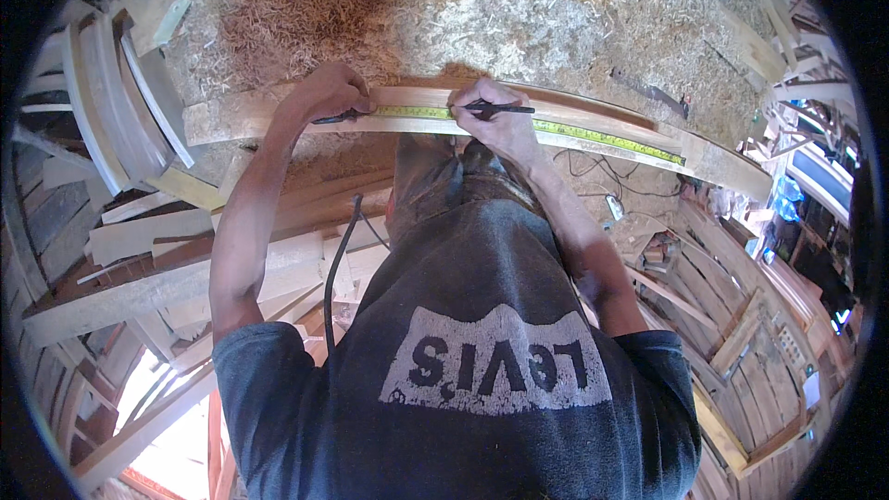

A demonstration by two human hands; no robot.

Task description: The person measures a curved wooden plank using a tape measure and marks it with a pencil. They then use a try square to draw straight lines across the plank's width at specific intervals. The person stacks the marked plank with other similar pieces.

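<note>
**Marking a Plank Along a Stretched Tape**

Pinning the yellow tape measure (pixel 546 128) flat along the long wooden plank (pixel 407 104), the left hand (pixel 326 94) is clenched down on the tape's near end, fingers pressing it against the wood. The right hand (pixel 495 116) grips a dark pencil (pixel 500 109) between thumb and fingers, its point resting on the tape's edge near the middle of the plank. The plank lies across the top of the view over a floor thick with sawdust and shavings (pixel 519 9), with the tape running off to the right along its face.

Doing this step well looks to depend on a few things. The left hand should keep the tape taut and hard against the plank so it cannot creep while the mark is made. The tape is best kept parallel to the plank's edge, since a skewed tape would throw the reading off. The pencil tip ought to sit tight against the graduation, held steeply, leaving a short fine tick.

Offcuts and stacked boards (pixel 139 231) crowd the left side, and a dark cable (pixel 338 259) hangs below the plank, apart from both hands.
</note>
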